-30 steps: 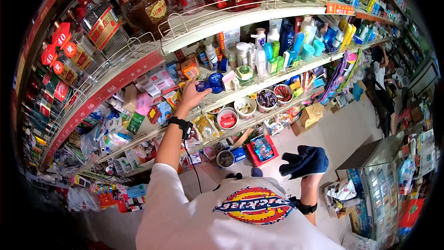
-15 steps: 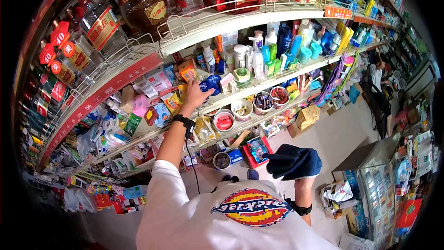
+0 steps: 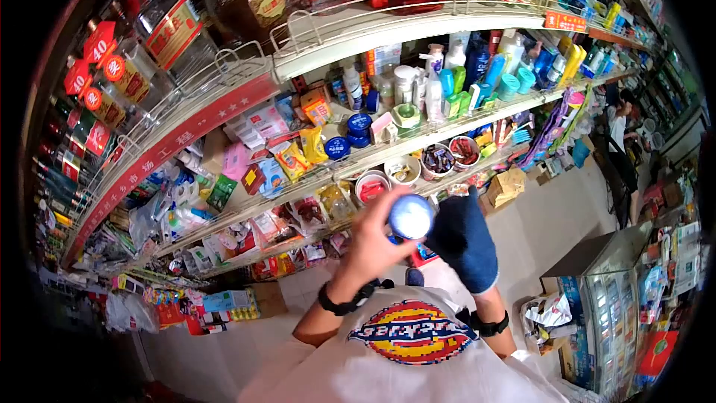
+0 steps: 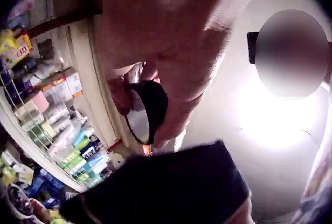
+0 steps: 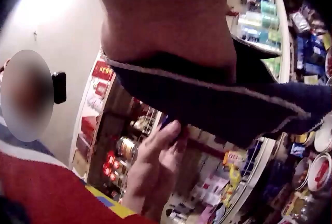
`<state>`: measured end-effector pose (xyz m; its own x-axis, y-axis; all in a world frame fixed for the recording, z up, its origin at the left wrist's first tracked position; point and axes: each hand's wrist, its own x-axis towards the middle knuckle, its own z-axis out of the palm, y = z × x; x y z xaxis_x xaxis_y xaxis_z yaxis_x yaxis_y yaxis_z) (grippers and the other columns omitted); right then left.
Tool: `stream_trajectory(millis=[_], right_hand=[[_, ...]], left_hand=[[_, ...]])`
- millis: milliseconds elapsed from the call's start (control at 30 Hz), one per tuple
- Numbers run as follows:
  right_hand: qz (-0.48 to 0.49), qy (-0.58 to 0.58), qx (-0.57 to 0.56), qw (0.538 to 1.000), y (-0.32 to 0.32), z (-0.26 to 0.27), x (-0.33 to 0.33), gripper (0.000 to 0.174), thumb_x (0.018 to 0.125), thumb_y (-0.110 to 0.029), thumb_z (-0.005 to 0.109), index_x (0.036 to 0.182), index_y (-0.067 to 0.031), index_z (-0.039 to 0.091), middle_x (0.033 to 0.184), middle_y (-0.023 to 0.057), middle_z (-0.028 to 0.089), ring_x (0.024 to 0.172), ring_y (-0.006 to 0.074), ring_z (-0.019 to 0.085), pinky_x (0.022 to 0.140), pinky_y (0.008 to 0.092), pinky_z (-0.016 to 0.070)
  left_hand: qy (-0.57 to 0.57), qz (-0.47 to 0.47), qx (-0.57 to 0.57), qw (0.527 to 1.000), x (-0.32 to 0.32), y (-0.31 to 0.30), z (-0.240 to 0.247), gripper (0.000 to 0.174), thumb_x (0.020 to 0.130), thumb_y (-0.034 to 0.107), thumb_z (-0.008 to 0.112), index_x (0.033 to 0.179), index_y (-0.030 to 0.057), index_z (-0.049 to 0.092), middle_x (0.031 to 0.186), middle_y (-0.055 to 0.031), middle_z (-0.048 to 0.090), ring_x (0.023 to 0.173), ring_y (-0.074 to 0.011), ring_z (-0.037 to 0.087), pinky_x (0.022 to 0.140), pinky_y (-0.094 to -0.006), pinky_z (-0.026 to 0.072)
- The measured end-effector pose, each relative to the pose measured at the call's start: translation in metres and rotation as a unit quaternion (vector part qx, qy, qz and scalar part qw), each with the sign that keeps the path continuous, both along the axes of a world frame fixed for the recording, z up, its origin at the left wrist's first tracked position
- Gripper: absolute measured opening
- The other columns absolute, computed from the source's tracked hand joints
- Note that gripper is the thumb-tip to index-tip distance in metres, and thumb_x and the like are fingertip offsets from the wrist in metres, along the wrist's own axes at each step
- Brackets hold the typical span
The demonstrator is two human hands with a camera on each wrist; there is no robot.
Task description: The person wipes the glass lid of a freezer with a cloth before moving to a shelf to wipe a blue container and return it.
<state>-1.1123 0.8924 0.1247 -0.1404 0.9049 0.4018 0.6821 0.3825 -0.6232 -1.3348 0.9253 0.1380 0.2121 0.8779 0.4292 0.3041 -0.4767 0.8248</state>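
In front of the chest, the left hand (image 3: 367, 245) grips a round blue tin (image 3: 411, 216) between thumb and fingers, its shiny round face towards the head camera. A dark blue cloth (image 3: 464, 242) covers the right hand like a mitt, close beside the tin on its right; that hand's fingers are hidden. The left wrist view shows the tin (image 4: 147, 112) under the left hand (image 4: 168, 42), with the cloth (image 4: 171, 187) near it. In the right wrist view the left hand (image 5: 153, 169) reaches up to the cloth's (image 5: 207, 102) lower edge. Several blue tins (image 3: 338, 148) stand on the shelf.
A curved upper shelf (image 3: 388, 21) holds bottles; the middle one carries toiletries and packets. Below are tubs of small packets (image 3: 371, 188) and an open carton (image 3: 506, 186). At the right stands a glass cabinet (image 3: 615, 313). Another person (image 3: 617, 130) is further back.
The left hand has left the middle shelf and come back to the chest with a blue tin. The cloth-covered right hand has risen beside it.
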Motion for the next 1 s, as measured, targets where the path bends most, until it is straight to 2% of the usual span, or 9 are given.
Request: stream_trajectory(millis=[33,67,100,167,433,533,633,833,1000], right_hand=[[-0.012,-0.003,0.04,0.999,0.001,0.012,-0.019,0.057,0.081,-0.013,0.088,0.132,0.0004,0.067,0.124,0.0223,0.07,0.126,0.0385,0.068,0.115,0.0544,0.0481],[-0.051,0.236,-0.102,0.965,-0.006,0.018,-0.04,0.057,0.08,-0.017,0.084,0.132,0.0003,0.069,0.132,0.0243,0.069,0.129,0.0432,0.065,0.117,0.0583,0.0464],[0.012,-0.031,0.069,0.997,0.001,-0.039,-0.027,0.067,0.088,-0.018,0.075,0.149,0.0027,0.056,0.141,0.027,0.065,0.131,0.046,0.063,0.113,0.0448,0.0508],[0.071,-0.065,0.127,0.987,0.002,-0.008,-0.031,0.055,0.087,-0.019,0.074,0.137,0.0007,0.065,0.137,0.0255,0.067,0.124,0.0438,0.066,0.105,0.0438,0.0544],[0.048,0.082,0.064,0.993,-0.007,-0.005,-0.046,0.032,0.089,-0.023,0.076,0.113,-0.002,0.073,0.122,0.02,0.073,0.108,0.0389,0.072,0.093,0.0438,0.057],[0.059,0.293,-0.093,0.95,-0.013,0.008,-0.053,0.045,0.087,-0.02,0.079,0.126,0.0007,0.074,0.117,0.0141,0.079,0.108,0.0263,0.076,0.099,0.0376,0.0563],[0.124,0.368,-0.094,0.917,-0.016,0.017,-0.064,0.063,0.086,-0.008,0.077,0.146,0.0054,0.062,0.14,0.0172,0.071,0.127,0.0249,0.068,0.113,0.0365,0.0507],[0.024,0.14,-0.085,0.986,-0.016,0.051,-0.086,0.072,0.083,-0.013,0.082,0.148,0.0047,0.058,0.142,0.0257,0.067,0.123,0.0391,0.07,0.11,0.0445,0.0539],[0.118,0.212,-0.04,0.969,-0.017,0.027,-0.064,0.055,0.086,-0.018,0.084,0.135,0.0014,0.068,0.136,0.0227,0.071,0.118,0.0392,0.071,0.105,0.0464,0.0554]], left_hand=[[-0.007,-0.047,-0.042,0.998,0.009,-0.011,0.002,0.074,0.069,0.006,0.096,0.138,0.0047,0.068,0.137,-0.0164,0.073,0.13,-0.0336,0.068,0.109,-0.0443,0.0548],[0.004,-0.065,0.03,0.997,0.017,-0.018,0.001,0.075,0.068,0.005,0.095,0.138,0.0056,0.068,0.137,-0.0164,0.073,0.129,-0.0348,0.069,0.108,-0.0444,0.0556],[0.016,-0.083,0.105,0.991,0.022,-0.022,0.001,0.076,0.068,0.004,0.095,0.139,0.0065,0.068,0.137,-0.0164,0.072,0.128,-0.0361,0.069,0.106,-0.0444,0.0564],[0.031,-0.07,0.137,0.988,0.017,-0.025,0.012,0.074,0.068,0.003,0.094,0.138,0.0063,0.07,0.14,-0.0169,0.071,0.124,-0.0371,0.069,0.106,-0.0445,0.0565],[0.011,-0.043,0.148,0.988,-0.012,-0.039,0.026,0.072,0.063,0.001,0.093,0.132,0.0036,0.072,0.136,-0.0117,0.077,0.125,-0.0318,0.067,0.109,-0.0441,0.055],[-0.004,-0.035,0.123,0.992,-0.016,-0.043,0.03,0.069,0.063,-0.001,0.09,0.129,0.003,0.073,0.135,-0.0111,0.078,0.125,-0.0318,0.067,0.109,-0.0439,0.0545],[-0.008,-0.006,0.105,0.994,-0.023,-0.04,0.027,0.064,0.063,-0.002,0.089,0.125,0.0032,0.074,0.132,-0.0109,0.08,0.126,-0.0301,0.067,0.114,-0.0464,0.0518],[0.007,0.083,0.211,0.974,-0.022,-0.039,0.024,0.068,0.062,0.004,0.093,0.127,0.0021,0.072,0.13,-0.0117,0.081,0.121,-0.0299,0.069,0.112,-0.0525,0.0506],[0.012,0.067,0.254,0.965,-0.022,-0.047,0.024,0.057,0.073,0.012,0.097,0.123,0.003,0.071,0.122,-0.0165,0.083,0.115,-0.0305,0.069,0.109,-0.0519,0.0513]])
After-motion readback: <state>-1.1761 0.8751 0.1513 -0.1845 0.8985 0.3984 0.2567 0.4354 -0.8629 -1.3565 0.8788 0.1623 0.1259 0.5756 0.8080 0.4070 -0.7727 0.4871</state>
